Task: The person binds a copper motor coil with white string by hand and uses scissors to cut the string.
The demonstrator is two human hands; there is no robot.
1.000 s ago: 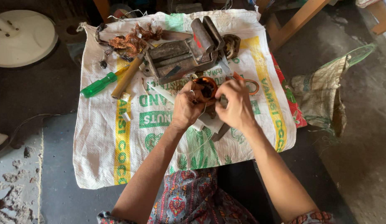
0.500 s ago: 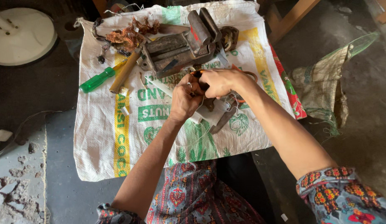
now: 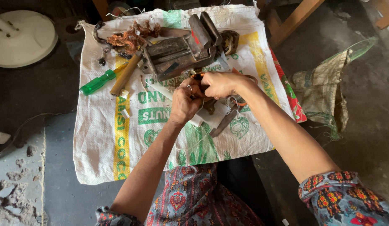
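Both hands have moved up toward the bench vise [image 3: 186, 48] compared with a second ago, when they were working lower on the woven sack [image 3: 119, 138]. Now they meet just below the vise. The left hand [image 3: 185, 102] is clenched around a small copper-coloured coil part [image 3: 197, 76], of which only an orange edge shows above the knuckles. The right hand [image 3: 221, 83] comes over it, its fingers pinched on the same part or on the thin white thread [image 3: 233, 104] that hangs from it; I cannot tell which. In my judgement the work goes on in the hands, not in the vise. Left of the vise lie a green-handled screwdriver [image 3: 96, 82], a wooden handle [image 3: 125, 74] and a tangle of copper wire [image 3: 129, 37]. Below the hands, pliers [image 3: 221, 124] lie on the sack.
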